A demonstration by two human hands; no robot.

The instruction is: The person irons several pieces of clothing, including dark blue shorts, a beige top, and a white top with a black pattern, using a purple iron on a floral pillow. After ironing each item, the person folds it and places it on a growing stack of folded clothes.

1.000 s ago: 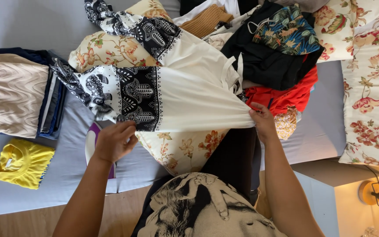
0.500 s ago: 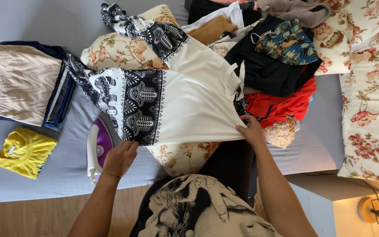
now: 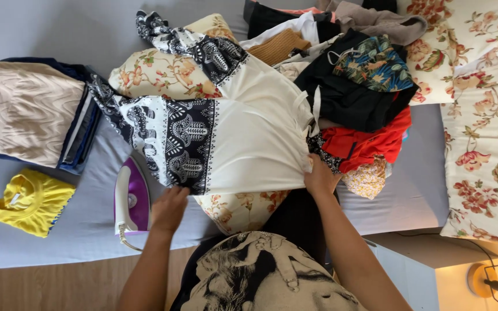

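The left hand [image 3: 169,208] lies open, palm down on the lower hem of the white dress [image 3: 243,144] spread at frame centre, and the right hand [image 3: 320,175] pinches its right edge. One iron [image 3: 132,197] sits just left of the left hand: a backward sweep could knock it or brush its soleplate. One yellow top [image 3: 29,201] lies lower left, one folded stack [image 3: 30,118] upper left.

white garment [image 3: 255,144], black patterned hem, spread flat

Both our arms reach forward, hands apart.
Our left hand [image 3: 170,208] lies palm down with fingers loosely spread; our right hand [image 3: 320,177] is pinched closed, its wrist bent slightly inward.
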